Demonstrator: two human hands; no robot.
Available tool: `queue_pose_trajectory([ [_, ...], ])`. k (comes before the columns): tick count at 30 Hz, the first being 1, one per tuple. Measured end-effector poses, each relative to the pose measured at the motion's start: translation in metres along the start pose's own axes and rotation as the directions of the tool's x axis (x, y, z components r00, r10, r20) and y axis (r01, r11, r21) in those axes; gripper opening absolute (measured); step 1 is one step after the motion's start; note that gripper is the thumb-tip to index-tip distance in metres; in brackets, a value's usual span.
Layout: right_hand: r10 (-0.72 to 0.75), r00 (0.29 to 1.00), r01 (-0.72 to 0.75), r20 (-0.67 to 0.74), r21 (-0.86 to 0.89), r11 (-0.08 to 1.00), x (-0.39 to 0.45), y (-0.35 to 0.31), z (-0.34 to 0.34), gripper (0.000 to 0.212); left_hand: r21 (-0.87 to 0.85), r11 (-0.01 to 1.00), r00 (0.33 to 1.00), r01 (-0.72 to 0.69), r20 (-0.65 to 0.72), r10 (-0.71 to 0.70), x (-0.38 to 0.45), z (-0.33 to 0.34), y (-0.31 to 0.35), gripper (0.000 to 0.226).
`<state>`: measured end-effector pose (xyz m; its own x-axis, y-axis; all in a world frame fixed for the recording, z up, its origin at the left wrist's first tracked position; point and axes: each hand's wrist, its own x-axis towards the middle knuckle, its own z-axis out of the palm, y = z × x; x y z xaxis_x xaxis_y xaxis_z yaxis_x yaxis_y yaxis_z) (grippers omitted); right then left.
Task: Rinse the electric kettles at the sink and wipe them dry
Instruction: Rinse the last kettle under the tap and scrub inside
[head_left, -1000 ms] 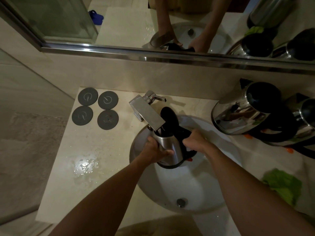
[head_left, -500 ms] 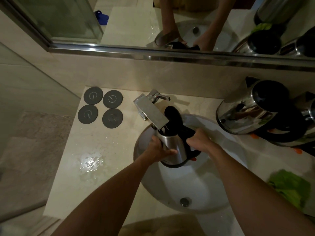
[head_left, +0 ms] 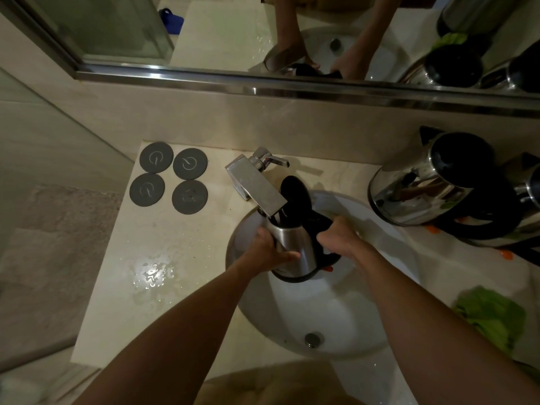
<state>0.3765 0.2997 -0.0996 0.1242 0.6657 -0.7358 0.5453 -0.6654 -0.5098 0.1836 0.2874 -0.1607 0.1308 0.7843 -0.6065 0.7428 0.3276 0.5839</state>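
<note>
Sink (head_left: 380,302) is the landmark: white round basin set in a pale stone surface (head_left: 175,249), drain plug (head_left: 313,339) at its near side.

Kettle (head_left: 295,249), steel w/ black lid open and tipped back, is held above the sink's far-left part, mouth right under the tap (head_left: 257,188) spout. Can't tell if water is running.

Left hand (head_left: 267,252): grip wrapped round the kettle's steel body, fingers curled across its front, thumb side behind. Closed firmly on it.

Right hand (head_left: 339,238): grip closed round the kettle's black handle, on the sink's right-of-center side. Both forearms reach in from the near edge.

Right of the sink, on the surface: second kettle (head_left: 423,185), shiny steel, black lid, lying tilted toward the sink, not touching it. A third kettle (head_left: 529,188) sits just beyond that, partly cut off by the frame edge. Black handles/cords under them, hard to separate in the dim light.

Near-right of the sink: green cloth (head_left: 491,314), crumpled, on the surface.

Left of the sink, far corner: four dark round bases (head_left: 174,176) in a 2x2 block, well apart from the basin. Nearer, still left of the sink: a wet patch (head_left: 152,276) shining on the surface.

Behind the sink: mirror (head_left: 263,33) showing hands and kettles reflected.
</note>
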Motion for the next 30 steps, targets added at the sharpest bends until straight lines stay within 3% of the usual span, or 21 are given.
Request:
queue_pose_trajectory([
  [4, 0.01, 1.0, -0.009, -0.015, 0.01, 1.0, 0.0017, 0.0017, 0.0016, 0.02, 0.018, 1.0, 1.0, 0.004, 0.006, -0.004, -0.0012, -0.0007, 0.0008, 0.112],
  [30, -0.009, 0.996, 0.007, -0.085, -0.026, 1.0, 0.0032, 0.0049, 0.0066, 0.014, 0.031, 0.999, 1.0, 0.024, 0.012, -0.024, -0.0037, -0.0008, 0.0021, 0.108],
])
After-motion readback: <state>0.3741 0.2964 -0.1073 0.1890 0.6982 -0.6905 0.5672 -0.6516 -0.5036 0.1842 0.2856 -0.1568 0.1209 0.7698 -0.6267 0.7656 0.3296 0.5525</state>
